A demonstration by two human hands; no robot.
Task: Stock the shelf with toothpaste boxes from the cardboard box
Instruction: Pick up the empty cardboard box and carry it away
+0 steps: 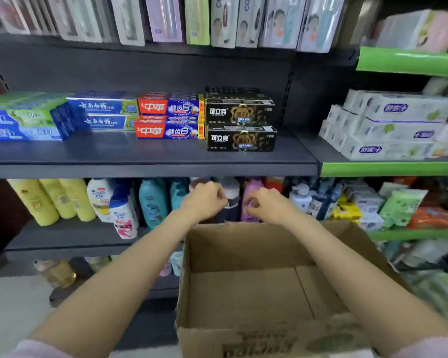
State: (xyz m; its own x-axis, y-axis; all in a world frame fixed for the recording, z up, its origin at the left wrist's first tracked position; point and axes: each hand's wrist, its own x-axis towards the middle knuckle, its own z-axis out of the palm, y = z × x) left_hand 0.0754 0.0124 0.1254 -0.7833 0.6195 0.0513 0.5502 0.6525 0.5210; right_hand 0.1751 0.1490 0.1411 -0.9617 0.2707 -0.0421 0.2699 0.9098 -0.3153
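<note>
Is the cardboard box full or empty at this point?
Empty. The cardboard box is open at the top and only its bare brown floor shows; no toothpaste boxes lie inside.

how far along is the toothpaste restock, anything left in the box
Nearly done. The cardboard box shows only bare bottom, and toothpaste boxes sit in stacks on the shelf. The left hand and right hand hold nothing, fingers curled. Nothing visible remains to shelve.
</note>
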